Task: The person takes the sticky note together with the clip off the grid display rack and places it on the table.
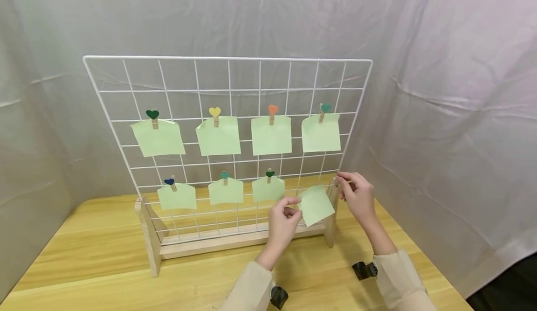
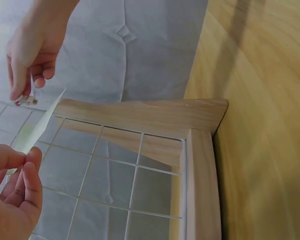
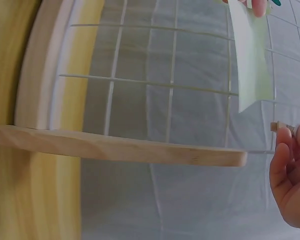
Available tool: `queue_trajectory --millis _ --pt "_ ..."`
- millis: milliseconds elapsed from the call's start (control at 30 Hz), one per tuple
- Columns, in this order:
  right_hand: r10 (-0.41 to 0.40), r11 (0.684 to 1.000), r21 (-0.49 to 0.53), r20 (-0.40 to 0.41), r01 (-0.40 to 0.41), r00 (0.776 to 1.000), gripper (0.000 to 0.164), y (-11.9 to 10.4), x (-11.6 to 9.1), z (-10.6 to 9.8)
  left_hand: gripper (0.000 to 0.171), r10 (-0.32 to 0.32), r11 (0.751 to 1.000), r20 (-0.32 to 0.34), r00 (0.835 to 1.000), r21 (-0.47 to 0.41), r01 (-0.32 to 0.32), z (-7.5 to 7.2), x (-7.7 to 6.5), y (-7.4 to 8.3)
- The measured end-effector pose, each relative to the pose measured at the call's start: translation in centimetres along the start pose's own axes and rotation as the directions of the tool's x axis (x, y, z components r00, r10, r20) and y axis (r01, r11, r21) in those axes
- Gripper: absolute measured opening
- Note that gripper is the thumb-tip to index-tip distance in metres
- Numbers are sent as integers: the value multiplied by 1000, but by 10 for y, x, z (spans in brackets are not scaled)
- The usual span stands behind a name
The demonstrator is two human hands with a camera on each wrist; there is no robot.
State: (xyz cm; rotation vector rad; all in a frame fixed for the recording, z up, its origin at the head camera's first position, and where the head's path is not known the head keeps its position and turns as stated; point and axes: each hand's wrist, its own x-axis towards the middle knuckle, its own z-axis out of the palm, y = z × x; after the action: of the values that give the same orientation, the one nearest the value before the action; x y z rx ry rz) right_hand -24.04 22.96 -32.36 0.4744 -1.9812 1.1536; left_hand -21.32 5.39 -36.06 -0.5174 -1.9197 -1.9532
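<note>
1. Head view: My left hand (image 1: 283, 223) pinches a loose note (image 1: 317, 206) by its edge. The loose note is green and tilted. It is at 2 o'clock from that hand, and at 5 o'clock from the middle of this view.
2. Head view: My right hand (image 1: 358, 196) is near the loose note, between 2 and 3 o'clock from it. Its thumb and fingers are close together, but from here I cannot tell what they hold.
3. Head view: The white rack (image 1: 229, 90) stands up in a wood stand (image 1: 214, 245) on the table (image 1: 218, 278). Four top notes (image 1: 271, 138) hang on it, and three low notes (image 1: 226, 192) hang below, toward 6 o'clock. Heart clips (image 1: 272, 119) hold them all. The loose note is beside the last low one, between 3 and 4 o'clock from it.
4. Left wrist view: My left hand is at 8 o'clock, squeezing the loose note, which looks thin from this side, at 9 o'clock. My right hand, at 10 o'clock, pinches a small clip (image 2: 27, 101).
5. Right wrist view: My right hand is at 4 o'clock, its grip narrow on the small clip at 3 o'clock. The loose note is at 2 o'clock, apart from the small clip. I cannot tell if the loose note touches the rack.
</note>
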Motion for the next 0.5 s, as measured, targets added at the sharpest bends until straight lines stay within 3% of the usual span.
queue_trajectory --millis 200,367,433,500 --pt "147 985 80 44 -150 988 15 24 -15 -3 16 -48 999 54 997 18 47 -1 -6 -4" --pt "207 958 191 52 -214 977 14 50 -28 -3 14 -117 993 70 991 6 117 1 -11 -11" --pt "192 927 314 71 -204 979 13 93 -40 -1 13 -145 989 69 987 2 145 3 -14 -17" --pt "235 901 354 88 -251 968 15 125 -50 0 13 -171 985 67 983 -1 172 5 -16 -27"
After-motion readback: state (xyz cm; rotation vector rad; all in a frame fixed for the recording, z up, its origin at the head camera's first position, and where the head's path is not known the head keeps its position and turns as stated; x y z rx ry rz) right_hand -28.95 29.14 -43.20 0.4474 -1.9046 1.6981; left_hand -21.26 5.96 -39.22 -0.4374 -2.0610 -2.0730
